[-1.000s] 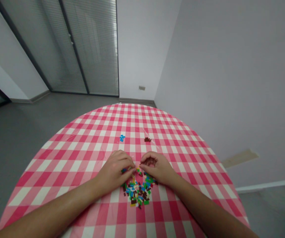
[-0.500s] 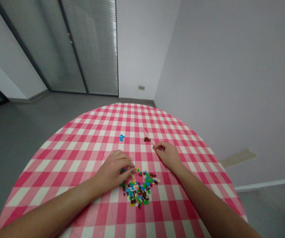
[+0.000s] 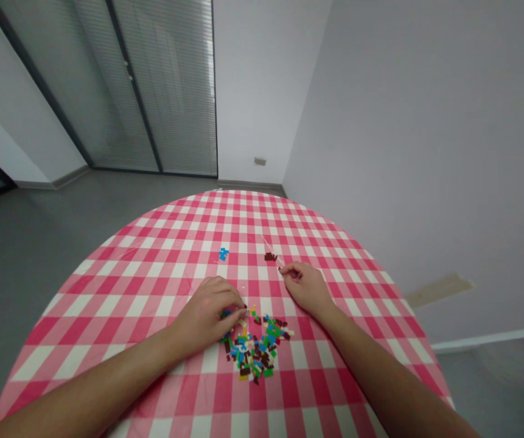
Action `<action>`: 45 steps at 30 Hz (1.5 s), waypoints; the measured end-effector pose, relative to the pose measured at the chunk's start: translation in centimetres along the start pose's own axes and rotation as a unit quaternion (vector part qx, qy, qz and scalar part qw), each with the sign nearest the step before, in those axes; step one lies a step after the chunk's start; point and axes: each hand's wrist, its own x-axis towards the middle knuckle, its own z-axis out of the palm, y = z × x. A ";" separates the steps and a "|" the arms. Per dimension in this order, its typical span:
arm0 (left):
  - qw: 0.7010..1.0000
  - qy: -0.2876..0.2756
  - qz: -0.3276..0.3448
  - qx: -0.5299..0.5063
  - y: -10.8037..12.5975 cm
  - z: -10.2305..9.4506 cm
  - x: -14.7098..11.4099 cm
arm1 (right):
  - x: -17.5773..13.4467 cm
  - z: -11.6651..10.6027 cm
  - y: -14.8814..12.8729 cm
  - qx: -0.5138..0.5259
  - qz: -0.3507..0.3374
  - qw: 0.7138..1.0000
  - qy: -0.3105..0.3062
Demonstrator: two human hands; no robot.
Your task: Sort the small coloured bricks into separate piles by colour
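My left hand (image 3: 213, 309) is closed in a pinch at the upper left edge of a pile of small toy bricks (image 3: 256, 353), with a tiny dark brick (image 3: 245, 306) at its fingertips. The pile mixes blue, green, brown, white and yellow pieces. My right hand (image 3: 306, 286) hovers farther forward and to the right, thumb and forefinger pinched on a small dark brown brick (image 3: 280, 269). Just beyond those fingertips lies a little cluster of brown bricks (image 3: 270, 257). A separate group of blue bricks (image 3: 224, 253) sits to the left of it.
A red and white checked tablecloth (image 3: 152, 243) covers the round table. Beyond the table are a wall (image 3: 262, 91) and a glass partition with blinds (image 3: 170, 91). Another wall (image 3: 426, 152) runs close along the right side.
My right hand has shifted slightly to the left, toward the brown cluster, with the small brown brick still pinched. The left hand has hardly moved.
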 end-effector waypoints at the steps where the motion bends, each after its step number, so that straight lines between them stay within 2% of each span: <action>1: 1.000 0.001 0.000 0.000 0.0 0.0 0.0 | 0.0 0.0 0.0 0.002 -0.005 1.000 -0.001; 13: 1.000 0.000 -0.003 -0.002 0.0 -0.1 0.0 | 0.1 -0.1 -0.1 0.001 -0.059 0.997 -0.054; 20: 0.999 0.010 -0.038 0.021 0.0 0.0 0.0 | 0.2 -0.2 -0.3 0.007 -0.063 0.995 -0.072; 29: 0.999 -0.008 -0.029 0.013 -0.2 0.1 0.0 | 0.0 -0.1 -0.5 0.016 -0.105 0.993 -0.057; 32: 0.999 -0.022 -0.030 0.016 -0.2 0.2 0.0 | -0.3 -0.6 -1.2 0.038 -0.124 0.986 -0.104; 38: 0.999 -0.031 -0.025 0.020 -0.5 0.4 -0.1 | -1.0 -1.6 -2.9 0.071 -0.112 0.965 -0.228; 40: 0.999 -0.029 -0.020 0.018 -0.6 0.4 -0.2 | -1.2 -1.8 -3.3 0.083 -0.133 0.952 -0.263; 42: 0.999 -0.029 -0.019 0.015 -0.6 0.4 -0.2 | -1.5 -1.7 -3.6 0.095 -0.160 0.942 -0.281; 45: 0.999 -0.030 -0.019 0.011 -0.4 0.3 -0.1 | -2.0 -1.5 -4.1 0.093 -0.171 0.945 -0.261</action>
